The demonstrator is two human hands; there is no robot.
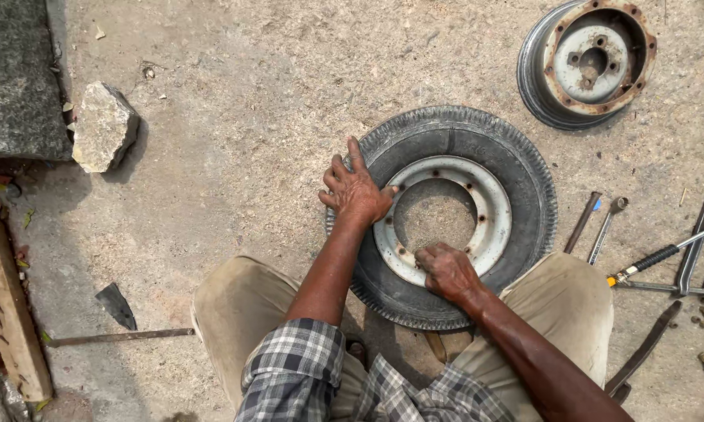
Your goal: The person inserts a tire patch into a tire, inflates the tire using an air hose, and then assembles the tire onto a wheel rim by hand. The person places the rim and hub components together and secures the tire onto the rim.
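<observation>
Nearest to us were the person's knees in tan trousers [242, 305] and the sleeves of a checked shirt [297, 359], both forearms reaching forward to a small tyre [516, 164] that lay flat on the concrete ground [250, 117] between the knees. The right hand [446, 271] was clenched into a loose fist, its knuckles pressing on the near part of the grey metal rim [492, 215] seated inside the tyre; we saw nothing gripped in it. The left hand [355, 190] lay released, palm down and fingers spread, on the tyre's left sidewall, thumb touching the rim's edge.

To the right of the tyre, near the right knee, a dark rod [582, 221] and a wrench [606, 228] lay side by side, and beyond them a cluster of long metal tools [680, 258] spread out toward the frame edge. To the left a thin flat bar [121, 337] rested on the ground, with a wooden plank [4, 305] at the margin.

Farther off, a rough stone [104, 126] sat beside a grey slab [16, 78] at the upper left, and a second, rusty wheel rim [588, 61] lay well apart from the tyre at the upper right.
</observation>
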